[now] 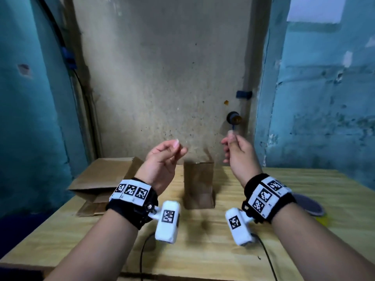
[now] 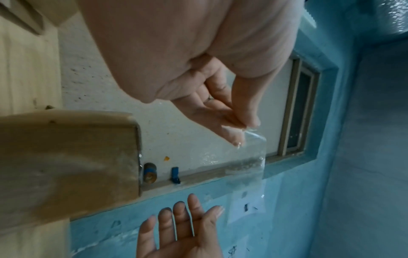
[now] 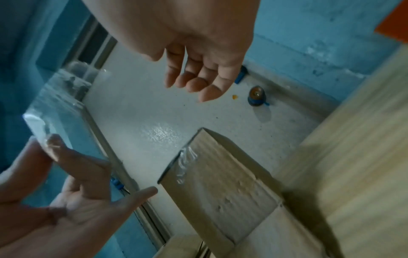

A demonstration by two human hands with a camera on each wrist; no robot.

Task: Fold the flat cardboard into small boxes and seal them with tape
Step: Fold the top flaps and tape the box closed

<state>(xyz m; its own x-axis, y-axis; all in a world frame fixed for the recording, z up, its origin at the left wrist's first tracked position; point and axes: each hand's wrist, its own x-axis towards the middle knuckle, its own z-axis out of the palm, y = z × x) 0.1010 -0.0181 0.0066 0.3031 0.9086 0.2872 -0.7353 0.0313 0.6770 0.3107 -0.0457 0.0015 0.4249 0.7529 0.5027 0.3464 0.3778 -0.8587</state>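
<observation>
Table of pale wood is seen set against a speckled door flanked by blue walls. Flattened cardboard is laid at the table's far left corner. A small folded box is stood upright near the middle of the far edge, with clear tape seen across its top edge in the right wrist view. Both hands are raised above the table, apart from the box. The left hand is shown with thumb and fingertips pinched on one end of a strip of clear tape. The right hand is shown with fingers relaxed and spread, and nothing is gripped by it.
</observation>
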